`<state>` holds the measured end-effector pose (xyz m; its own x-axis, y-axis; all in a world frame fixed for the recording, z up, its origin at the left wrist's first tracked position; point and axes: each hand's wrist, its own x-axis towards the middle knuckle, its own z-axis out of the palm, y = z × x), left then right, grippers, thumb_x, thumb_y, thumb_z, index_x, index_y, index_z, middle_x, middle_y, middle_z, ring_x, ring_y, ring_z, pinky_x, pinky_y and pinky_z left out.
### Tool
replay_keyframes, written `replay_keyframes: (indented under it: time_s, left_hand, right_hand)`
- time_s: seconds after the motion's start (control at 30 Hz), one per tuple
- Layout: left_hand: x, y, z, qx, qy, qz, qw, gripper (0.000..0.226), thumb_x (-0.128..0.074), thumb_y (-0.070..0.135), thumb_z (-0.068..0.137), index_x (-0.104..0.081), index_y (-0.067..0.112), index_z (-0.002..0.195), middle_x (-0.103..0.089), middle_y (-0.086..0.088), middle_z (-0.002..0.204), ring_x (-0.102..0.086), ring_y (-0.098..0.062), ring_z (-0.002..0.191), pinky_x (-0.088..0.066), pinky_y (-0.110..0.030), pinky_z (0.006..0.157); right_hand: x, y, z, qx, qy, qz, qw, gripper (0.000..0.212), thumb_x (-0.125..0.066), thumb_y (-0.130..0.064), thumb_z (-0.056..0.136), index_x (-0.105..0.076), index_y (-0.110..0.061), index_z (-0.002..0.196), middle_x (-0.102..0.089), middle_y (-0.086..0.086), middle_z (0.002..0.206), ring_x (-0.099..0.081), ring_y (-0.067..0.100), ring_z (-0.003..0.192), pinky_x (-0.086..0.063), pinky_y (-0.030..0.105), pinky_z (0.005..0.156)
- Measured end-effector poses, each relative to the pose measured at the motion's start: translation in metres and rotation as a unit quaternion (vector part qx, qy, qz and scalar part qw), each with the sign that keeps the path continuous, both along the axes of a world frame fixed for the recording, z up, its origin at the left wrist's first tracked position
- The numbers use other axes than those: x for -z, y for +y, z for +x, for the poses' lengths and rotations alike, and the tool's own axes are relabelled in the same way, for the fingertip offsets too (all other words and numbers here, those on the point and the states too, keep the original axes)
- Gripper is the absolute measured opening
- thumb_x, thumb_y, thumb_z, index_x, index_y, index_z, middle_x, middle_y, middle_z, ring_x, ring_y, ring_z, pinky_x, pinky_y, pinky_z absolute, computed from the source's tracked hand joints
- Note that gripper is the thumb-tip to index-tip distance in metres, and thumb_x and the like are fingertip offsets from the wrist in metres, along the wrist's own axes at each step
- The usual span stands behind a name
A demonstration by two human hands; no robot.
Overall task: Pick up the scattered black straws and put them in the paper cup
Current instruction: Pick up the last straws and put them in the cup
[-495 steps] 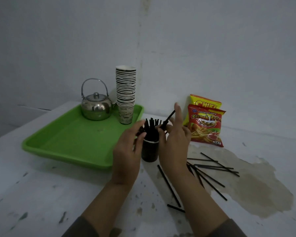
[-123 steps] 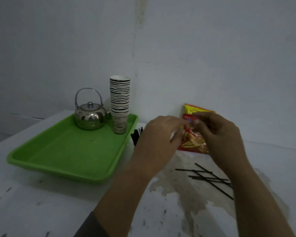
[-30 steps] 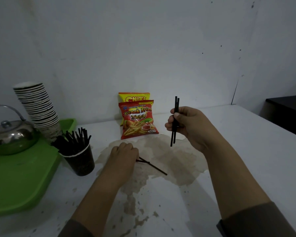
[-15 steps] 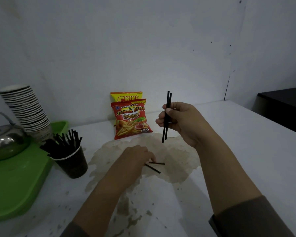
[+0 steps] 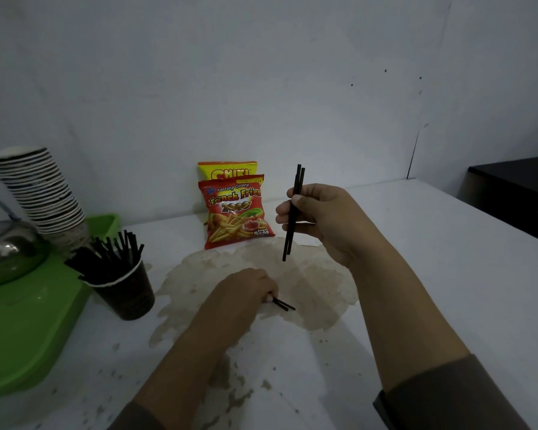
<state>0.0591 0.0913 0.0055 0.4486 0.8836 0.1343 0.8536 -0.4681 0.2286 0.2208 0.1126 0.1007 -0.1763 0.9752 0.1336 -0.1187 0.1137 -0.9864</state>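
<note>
Room: grey-white wall, dim light.
Tabletop (image 5: 448, 274): white, scuffed, brown stain (image 5: 317, 283) spread under both hands.
Right hand (image 5: 320, 221): raised above stain, fingers curled round two black straws (image 5: 292, 212) held near upright.
Left hand (image 5: 243, 293): down on the tabletop, fingertips pinching ends of loose straws (image 5: 284, 305) lying on stain; count unclear, partly hidden by the hand.
Paper cup (image 5: 125, 293): dark, left of left hand, upright, packed with black straws (image 5: 112, 256) fanning out.
Green tray (image 5: 22, 336): far left, touching or just beside cup.
Kettle (image 5: 7, 252): on tray.
Cup stack (image 5: 41, 187): behind kettle.
Snack bags (image 5: 235, 209): two, against wall, beyond left hand.
</note>
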Motion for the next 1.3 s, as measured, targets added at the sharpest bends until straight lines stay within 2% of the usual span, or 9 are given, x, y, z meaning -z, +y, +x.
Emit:
replay_keyframes:
  time_s: [0.17, 0.37, 0.5, 0.67, 0.9, 1.0, 1.13, 1.2, 1.3]
  left_hand:
    - [0.013, 0.006, -0.001, -0.006, -0.018, 0.041, 0.999, 0.016, -0.047, 0.009, 0.092, -0.058, 0.014, 0.102, -0.057, -0.005, 0.104, -0.051, -0.017, 0.092, -0.029, -0.018, 0.071]
    - [0.003, 0.007, -0.002, -0.101, -0.149, 0.089, 0.980, 0.018, -0.049, 0.014, 0.091, -0.054, 0.026, 0.102, -0.060, 0.007, 0.091, -0.044, 0.000, 0.065, -0.030, -0.007, 0.053]
    - [-0.017, 0.003, -0.011, -0.113, -0.304, 0.151, 0.934, 0.019, -0.045, 0.019, 0.095, -0.047, 0.030, 0.110, -0.063, 0.009, 0.087, -0.062, -0.011, 0.081, -0.043, -0.014, 0.063]
    - [-0.055, 0.000, -0.036, -0.120, -0.424, 0.186, 0.878, 0.055, -0.055, 0.017, 0.091, -0.029, 0.043, 0.132, -0.067, 0.000, 0.086, -0.066, -0.008, 0.079, -0.056, -0.027, 0.067]
    - [-0.116, -0.027, -0.104, -0.082, -0.534, 0.217, 0.813, 0.050, -0.053, 0.001, 0.089, -0.044, 0.035, 0.124, -0.069, -0.001, 0.087, -0.070, -0.013, 0.079, -0.058, -0.024, 0.064]
    - [-0.135, -0.050, -0.139, -0.115, -0.554, 0.292, 0.771, 0.046, -0.054, 0.001, 0.089, -0.045, 0.033, 0.120, -0.069, 0.002, 0.089, -0.070, -0.015, 0.078, -0.057, -0.026, 0.065]
    - [-0.147, -0.077, -0.171, -0.149, -0.548, 0.366, 0.737, 0.043, -0.056, 0.003, 0.088, -0.043, 0.029, 0.120, -0.068, 0.000, 0.092, -0.071, -0.017, 0.078, -0.058, -0.036, 0.073]
    - [-0.149, -0.084, -0.178, -0.164, -0.539, 0.395, 0.726, 0.043, -0.057, 0.003, 0.087, -0.043, 0.027, 0.120, -0.068, -0.001, 0.092, -0.071, -0.016, 0.077, -0.058, -0.036, 0.073]
    - [-0.147, -0.088, -0.182, -0.178, -0.528, 0.416, 0.719, 0.042, -0.060, 0.003, 0.085, -0.044, 0.029, 0.114, -0.069, 0.000, 0.091, -0.071, -0.012, 0.078, -0.057, -0.035, 0.075]
  right_hand:
    - [0.000, -0.001, 0.001, 0.011, -0.047, 0.022, 0.999, 0.017, -0.042, -0.005, 0.096, -0.058, -0.009, 0.094, -0.069, 0.006, 0.081, -0.064, 0.012, 0.072, -0.055, 0.022, 0.066]
    - [0.002, 0.001, -0.002, 0.039, -0.075, 0.036, 0.996, 0.019, -0.041, -0.004, 0.096, -0.057, -0.012, 0.089, -0.068, 0.004, 0.078, -0.062, 0.014, 0.072, -0.054, 0.027, 0.071]
    - [0.003, 0.002, -0.005, 0.052, -0.093, 0.040, 0.994, 0.018, -0.043, -0.004, 0.095, -0.058, -0.012, 0.087, -0.066, 0.006, 0.079, -0.062, 0.019, 0.073, -0.056, 0.032, 0.075]
    - [0.005, 0.000, -0.015, 0.060, -0.211, 0.079, 0.972, 0.011, -0.051, -0.007, 0.092, -0.061, -0.006, 0.094, -0.065, 0.005, 0.079, -0.067, 0.024, 0.075, -0.057, 0.033, 0.073]
    - [0.000, -0.016, -0.043, 0.045, -0.403, 0.178, 0.897, 0.006, -0.056, -0.011, 0.089, -0.062, -0.011, 0.090, -0.068, 0.011, 0.087, -0.065, 0.024, 0.075, -0.055, 0.038, 0.073]
    - [-0.006, -0.020, -0.062, 0.061, -0.368, 0.212, 0.903, 0.006, -0.057, -0.012, 0.089, -0.062, -0.013, 0.086, -0.068, 0.009, 0.083, -0.065, 0.024, 0.076, -0.054, 0.035, 0.071]
    - [-0.020, -0.025, -0.106, 0.087, -0.257, 0.263, 0.926, 0.009, -0.059, -0.014, 0.087, -0.068, -0.014, 0.090, -0.067, -0.003, 0.079, -0.064, 0.014, 0.076, -0.046, 0.007, 0.057]
    - [-0.028, -0.029, -0.134, 0.082, -0.187, 0.277, 0.939, 0.011, -0.060, -0.014, 0.086, -0.069, -0.017, 0.090, -0.070, -0.003, 0.082, -0.066, 0.011, 0.078, -0.049, 0.010, 0.061]
    - [-0.036, -0.038, -0.174, 0.069, -0.070, 0.294, 0.951, 0.013, -0.057, -0.010, 0.088, -0.066, -0.019, 0.089, -0.072, 0.001, 0.086, -0.069, 0.012, 0.084, -0.056, 0.031, 0.079]
